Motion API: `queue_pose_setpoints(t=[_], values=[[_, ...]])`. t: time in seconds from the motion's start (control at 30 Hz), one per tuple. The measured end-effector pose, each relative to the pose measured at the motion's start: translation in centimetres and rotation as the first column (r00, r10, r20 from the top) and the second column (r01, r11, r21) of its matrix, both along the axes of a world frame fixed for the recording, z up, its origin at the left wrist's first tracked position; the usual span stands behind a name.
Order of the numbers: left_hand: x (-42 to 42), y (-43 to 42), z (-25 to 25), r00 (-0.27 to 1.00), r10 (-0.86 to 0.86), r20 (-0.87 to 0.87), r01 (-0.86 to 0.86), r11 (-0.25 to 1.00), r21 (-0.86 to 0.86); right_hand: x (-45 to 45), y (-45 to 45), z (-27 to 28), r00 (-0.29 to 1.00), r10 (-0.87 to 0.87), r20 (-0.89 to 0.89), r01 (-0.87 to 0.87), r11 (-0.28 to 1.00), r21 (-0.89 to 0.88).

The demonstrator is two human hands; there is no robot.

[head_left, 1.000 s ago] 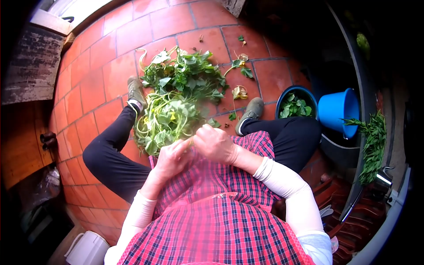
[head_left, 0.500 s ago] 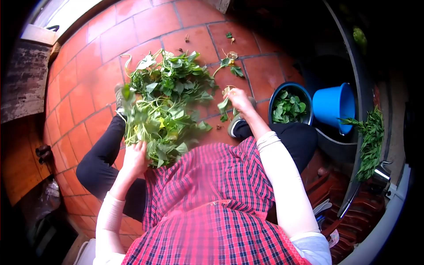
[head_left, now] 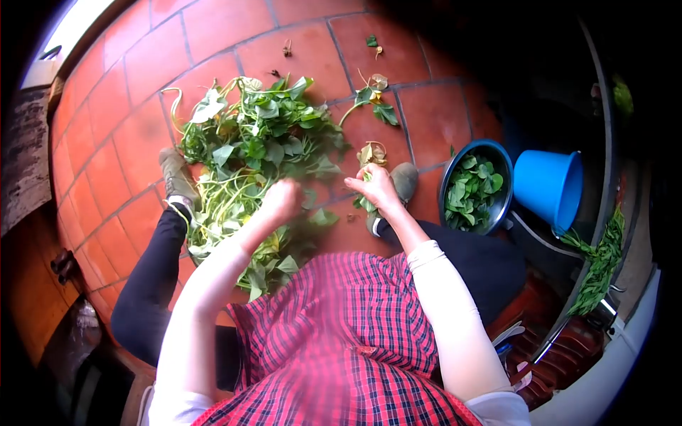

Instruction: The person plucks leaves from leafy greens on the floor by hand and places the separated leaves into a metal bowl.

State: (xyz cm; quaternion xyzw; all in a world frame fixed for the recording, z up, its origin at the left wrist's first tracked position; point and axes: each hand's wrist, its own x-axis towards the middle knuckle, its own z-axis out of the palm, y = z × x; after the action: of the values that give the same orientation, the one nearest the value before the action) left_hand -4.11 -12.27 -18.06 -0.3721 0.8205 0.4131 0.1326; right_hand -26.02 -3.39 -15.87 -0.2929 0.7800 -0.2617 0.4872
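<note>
A large heap of leafy green stems [head_left: 259, 135] lies on the floor between my legs, its leaves spreading toward my apron. Over the right side of this heap, my left hand [head_left: 284, 200] is closed and slightly blurred; whatever its fingers hold is hidden. My right hand [head_left: 378, 190] is closed on a leafy stem, with green leaf showing below the fingers. Beyond that hand lie some wilted yellowish leaves [head_left: 372, 154]. To its right, a metal-rimmed bowl [head_left: 506, 186] holds picked green leaves [head_left: 474, 186].
A blue bucket [head_left: 543, 186] stands right of the bowl. A bundle of narrow green leaves [head_left: 600, 273] hangs at the far right. A loose sprig [head_left: 373, 99] and small scraps [head_left: 287, 48] lie on the red tiles [head_left: 149, 128]. My shoes flank the heap.
My left hand has moved from the heap's near left edge up and rightward, closer to my right hand. My right hand remains near the same spot, lower over the floor. The view has shifted slightly.
</note>
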Motion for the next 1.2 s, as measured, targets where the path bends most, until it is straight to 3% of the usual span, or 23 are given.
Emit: queue_pose_setpoints(t=[0.1, 0.2, 0.23, 0.33, 0.37, 0.4, 0.47, 0.5, 0.53, 0.6, 0.63, 0.67, 0.7, 0.77, 0.83, 0.9, 1.0, 1.1, 1.2], values=[[-1.0, 0.5, -7.4, 0.987, -0.012, -0.163, -0.031, 0.966, -0.257, 0.4, -0.2, 0.6, 0.999, 0.035, 0.023, -0.035, 0.999, 0.018], [-1.7, 1.2, -9.3, 0.992, 0.115, 0.060, -0.062, 0.827, -0.558, 0.2, -0.1, 1.0, 0.997, 0.075, -0.008, -0.075, 0.997, 0.000], [-1.3, 1.0, -9.4, 0.989, 0.091, 0.113, -0.014, 0.834, -0.552, 0.1, 0.3, 0.9, 0.997, 0.074, -0.019, -0.074, 0.997, 0.001], [-0.2, -0.3, -8.5, 0.990, 0.103, 0.093, -0.062, 0.928, -0.367, -0.3, 0.9, 1.3, 0.992, 0.099, -0.075, -0.098, 0.995, 0.014], [0.1, -0.7, -7.8, 0.971, 0.239, 0.010, -0.232, 0.951, -0.203, -0.4, 0.9, 1.5, 0.995, 0.086, -0.045, -0.086, 0.996, 0.002], [0.0, -1.4, -6.7, 0.956, 0.292, -0.020, -0.292, 0.948, -0.129, -0.7, 0.8, 1.7, 0.997, 0.072, -0.014, -0.072, 0.997, -0.014], [0.3, -2.0, -4.2, 0.884, 0.345, -0.314, -0.350, 0.936, 0.045, -0.8, 0.8, 2.3, 0.998, 0.030, 0.048, -0.027, 0.997, -0.066], [0.3, -2.2, -2.1, 0.861, 0.291, -0.418, -0.305, 0.952, 0.034, -0.7, 0.5, 3.3, 0.997, 0.006, 0.079, 0.003, 0.995, -0.102], [0.3, -2.3, 0.9, 0.878, 0.328, -0.350, -0.294, 0.944, 0.147, -0.6, 0.3, 4.0, 0.994, -0.015, 0.110, 0.031, 0.990, -0.138], [0.0, -1.3, 5.4, 0.774, 0.575, -0.266, -0.364, 0.747, 0.556, -0.2, -0.1, 5.7, 0.999, -0.013, 0.038, 0.022, 0.965, -0.262], [0.4, -1.1, 7.0, 0.773, 0.587, -0.241, -0.288, 0.663, 0.691, 0.0, -0.1, 7.0, 0.998, -0.029, 0.047, 0.043, 0.942, -0.332], [0.5, -0.3, 8.1, 0.699, 0.639, -0.321, -0.218, 0.618, 0.755, 0.0, -0.1, 8.5, 0.997, -0.046, 0.056, 0.064, 0.915, -0.399], [0.6, 0.4, 9.8, 0.691, 0.653, -0.311, -0.200, 0.586, 0.785, 0.1, 0.0, 11.0, 0.989, -0.057, 0.136, 0.104, 0.924, -0.368], [1.4, 1.9, 11.9, 0.711, 0.666, -0.226, -0.197, 0.498, 0.844, 0.4, 0.5, 14.9, 0.992, 0.020, 0.127, 0.040, 0.891, -0.451], [1.7, 3.8, 13.8, 0.668, 0.699, -0.256, -0.125, 0.444, 0.887, 1.0, 1.7, 18.5, 0.987, 0.121, 0.104, -0.049, 0.851, -0.523], [1.9, 5.9, 14.6, 0.604, 0.745, -0.284, -0.077, 0.409, 0.909, 2.4, 3.6, 20.8, 0.976, 0.216, -0.016, -0.179, 0.760, -0.625], [2.4, 8.2, 15.4, 0.510, 0.851, -0.129, -0.068, 0.189, 0.980, 4.1, 6.5, 21.3, 0.916, 0.333, -0.225, -0.394, 0.640, -0.659], [3.3, 9.4, 15.0, 0.491, 0.853, -0.177, -0.037, 0.223, 0.974, 5.3, 8.4, 20.6, 0.776, 0.368, -0.512, -0.630, 0.423, -0.651], [3.8, 10.3, 15.3, 0.496, 0.851, -0.174, -0.050, 0.228, 0.972, 6.7, 8.7, 21.5, 0.664, 0.203, -0.719, -0.745, 0.262, -0.614]])
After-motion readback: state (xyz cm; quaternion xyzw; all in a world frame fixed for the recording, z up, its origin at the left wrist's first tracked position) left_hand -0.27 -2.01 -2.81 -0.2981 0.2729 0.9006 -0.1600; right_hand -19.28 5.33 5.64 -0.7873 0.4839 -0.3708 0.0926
